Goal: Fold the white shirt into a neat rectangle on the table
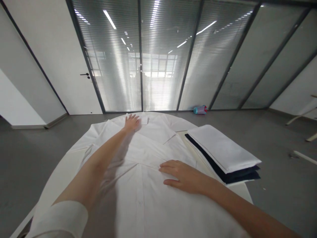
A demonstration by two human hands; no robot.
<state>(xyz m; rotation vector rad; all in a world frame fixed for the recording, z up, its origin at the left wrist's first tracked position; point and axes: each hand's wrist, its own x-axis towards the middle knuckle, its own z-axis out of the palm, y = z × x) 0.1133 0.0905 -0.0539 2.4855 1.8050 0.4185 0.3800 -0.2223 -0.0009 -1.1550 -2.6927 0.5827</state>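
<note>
White cotton shirt (146, 185) lies spread, buttoned front up, across a round table (49, 185); left hand (131, 123) presses flat near the collar, right hand (184, 177) open mid-placket (gripping nothing), apparently smoothing fabric beside folded garments (223, 152).

A single head-worn camera looks forward and down over a white shirt (146, 185) spread on a table (53, 185), close enough that the shirt fills the lower frame. Beyond the shirt, the view faces a glass partition with blinds (158, 56). Both forearms enter from the bottom edge, nearer the lens than the shirt. No second view shares the scene.
</note>
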